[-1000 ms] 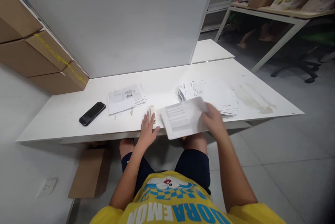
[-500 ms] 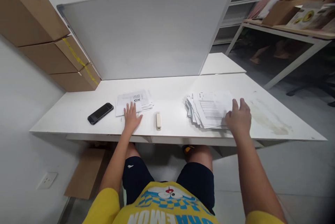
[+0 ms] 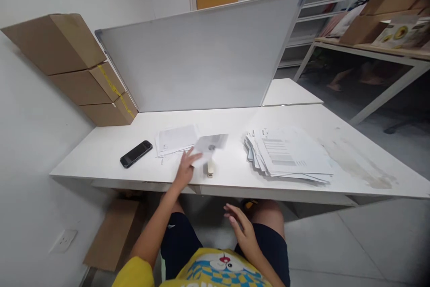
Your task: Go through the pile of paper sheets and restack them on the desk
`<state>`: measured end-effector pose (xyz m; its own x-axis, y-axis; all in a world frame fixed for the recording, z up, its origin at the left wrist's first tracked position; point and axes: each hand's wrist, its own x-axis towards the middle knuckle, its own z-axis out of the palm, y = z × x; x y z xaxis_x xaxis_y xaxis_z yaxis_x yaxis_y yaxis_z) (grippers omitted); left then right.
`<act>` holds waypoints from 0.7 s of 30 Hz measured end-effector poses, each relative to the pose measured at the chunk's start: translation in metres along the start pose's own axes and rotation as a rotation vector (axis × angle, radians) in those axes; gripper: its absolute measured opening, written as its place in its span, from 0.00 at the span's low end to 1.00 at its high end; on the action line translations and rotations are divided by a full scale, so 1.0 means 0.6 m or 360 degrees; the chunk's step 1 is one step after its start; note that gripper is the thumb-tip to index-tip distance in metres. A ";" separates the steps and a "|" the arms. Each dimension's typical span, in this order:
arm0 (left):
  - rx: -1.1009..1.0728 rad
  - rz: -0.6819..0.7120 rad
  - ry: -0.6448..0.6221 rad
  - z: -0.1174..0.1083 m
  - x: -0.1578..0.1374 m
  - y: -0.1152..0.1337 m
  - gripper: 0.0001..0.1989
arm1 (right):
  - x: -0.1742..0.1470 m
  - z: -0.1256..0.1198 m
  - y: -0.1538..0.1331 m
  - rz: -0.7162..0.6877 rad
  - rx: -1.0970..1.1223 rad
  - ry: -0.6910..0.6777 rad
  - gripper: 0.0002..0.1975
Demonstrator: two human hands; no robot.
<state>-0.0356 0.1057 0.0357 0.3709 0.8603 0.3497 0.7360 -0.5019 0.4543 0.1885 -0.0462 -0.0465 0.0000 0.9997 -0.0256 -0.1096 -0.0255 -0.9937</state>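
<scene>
My left hand grips the near left edge of a printed sheet of paper, blurred by motion, which partly covers a cream stapler on the table. To the left of that hand lies a small pile of printed papers. My right hand hovers over my lap in front of the table edge, its fingers apart and holding nothing. A thicker, uneven stack of papers rests on the right part of the table, away from both hands.
A black phone lies at the left of the white table. Behind leans a whiteboard, beside stacked cardboard boxes. Another person's leg shows under the far desk at the right.
My left hand has lifted a sheet from the left pile and carried it right, over the stapler. My right hand has left the right stack and come down toward my lap.
</scene>
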 end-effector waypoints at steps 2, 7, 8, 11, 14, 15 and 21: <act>-0.0010 0.0235 -0.0145 0.011 -0.022 0.047 0.23 | 0.031 0.000 -0.027 0.0083 0.0302 -0.0041 0.27; 0.0068 0.0501 -0.0338 0.026 -0.040 0.113 0.30 | 0.104 0.003 -0.095 0.0252 0.0692 0.0327 0.33; 0.0086 0.0439 -0.0295 0.022 -0.031 0.106 0.30 | 0.111 0.004 -0.099 0.0280 0.0699 0.0431 0.33; 0.0185 0.0053 -0.0042 -0.006 0.013 0.038 0.30 | 0.113 0.002 -0.085 0.0301 0.0685 0.0640 0.33; 0.0338 -0.0357 0.0166 -0.047 0.050 -0.062 0.29 | 0.092 -0.009 -0.051 0.0258 0.0682 0.0701 0.32; 0.0374 -0.0426 0.0159 -0.058 0.055 -0.093 0.29 | 0.084 -0.013 -0.040 0.0257 0.0672 0.0714 0.31; 0.0631 -0.0364 0.0140 -0.070 0.046 -0.184 0.20 | 0.051 -0.051 -0.014 0.0275 0.0430 0.0700 0.25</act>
<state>-0.1303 0.1812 0.0296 0.1367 0.9256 0.3531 0.9593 -0.2125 0.1858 0.2197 -0.0157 -0.0421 0.3686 0.8841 -0.2872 -0.3962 -0.1301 -0.9089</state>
